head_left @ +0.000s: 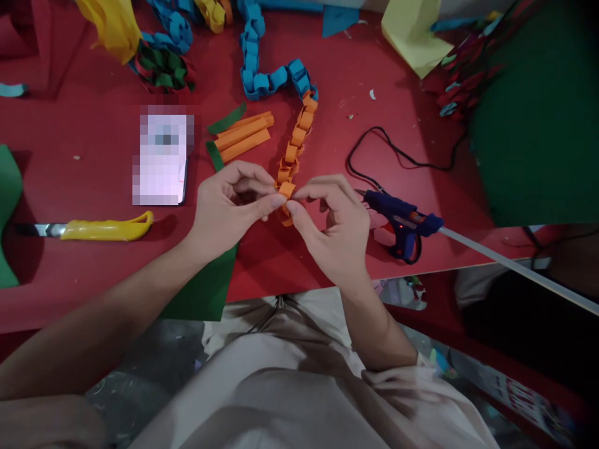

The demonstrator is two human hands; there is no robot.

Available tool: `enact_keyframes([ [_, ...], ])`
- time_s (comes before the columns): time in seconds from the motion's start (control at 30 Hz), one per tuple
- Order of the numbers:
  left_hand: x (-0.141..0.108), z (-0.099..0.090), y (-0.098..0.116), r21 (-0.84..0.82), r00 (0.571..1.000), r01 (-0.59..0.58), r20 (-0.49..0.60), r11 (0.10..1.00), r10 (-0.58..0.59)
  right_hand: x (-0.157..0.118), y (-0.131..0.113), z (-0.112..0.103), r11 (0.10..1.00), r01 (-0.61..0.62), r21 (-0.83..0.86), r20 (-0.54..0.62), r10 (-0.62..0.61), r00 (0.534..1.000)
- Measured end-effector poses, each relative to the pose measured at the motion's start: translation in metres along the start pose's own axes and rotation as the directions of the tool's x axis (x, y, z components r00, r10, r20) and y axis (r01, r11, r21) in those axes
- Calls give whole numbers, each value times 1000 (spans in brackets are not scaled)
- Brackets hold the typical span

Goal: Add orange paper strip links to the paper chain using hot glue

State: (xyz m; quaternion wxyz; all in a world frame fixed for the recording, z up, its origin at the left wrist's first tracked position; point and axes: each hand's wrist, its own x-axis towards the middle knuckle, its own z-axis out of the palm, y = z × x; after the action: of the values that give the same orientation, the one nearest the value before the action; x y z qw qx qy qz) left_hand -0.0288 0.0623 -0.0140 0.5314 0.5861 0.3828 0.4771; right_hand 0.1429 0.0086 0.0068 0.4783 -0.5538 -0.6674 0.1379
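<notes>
Head cam, looking down at a red table (pixel 93 187) w/ craft stuff all over it. Left hand (pixel 229 202) and right hand (pixel 334 227) meet in the middle, near the table's front edge, both pinching the same orange paper link (pixel 287 190) btwn thumb and fingertips, so a narrow pinch grip on each side, fingers curled in. That link is the bottom end of the paper chain (pixel 296 134), which runs up and away from the hands: orange loops first, then blue loops that snake toward the top of the frame. Just left of the chain there's a small pile of orange paper strips (pixel 243 137) w/ a couple of green strips (pixel 219 140) beside them. Further left a phone (pixel 161 156) lies flat (screen blurred out), and below it a knife w/ a yellow handle (pixel 105 229). Right next to the right hand sits a blue glue gun (pixel 402 224) w/ its black cord (pixel 397 156) looping behind it, glue stick poking out the back. A green paper sheet (pixel 206 290) hangs over the table edge under the left wrist. Yellow paper (pixel 412 34) is top right; can't tell what the dark green blob on the far right is.
</notes>
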Motion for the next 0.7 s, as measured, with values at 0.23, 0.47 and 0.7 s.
enact_keyframes([
  [0.23,-2,4,4,-8,1000,-16,12,1000,16,1,4,1,987,-56,153,-59,66,996],
  [0.47,-3,3,1,63,996,-84,17,995,83,-2,7,3,915,-261,309,77,250,965],
  [0.7,-5,0,-2,295,912,-410,132,863,388,-2,13,1,799,-382,464,177,338,924],
])
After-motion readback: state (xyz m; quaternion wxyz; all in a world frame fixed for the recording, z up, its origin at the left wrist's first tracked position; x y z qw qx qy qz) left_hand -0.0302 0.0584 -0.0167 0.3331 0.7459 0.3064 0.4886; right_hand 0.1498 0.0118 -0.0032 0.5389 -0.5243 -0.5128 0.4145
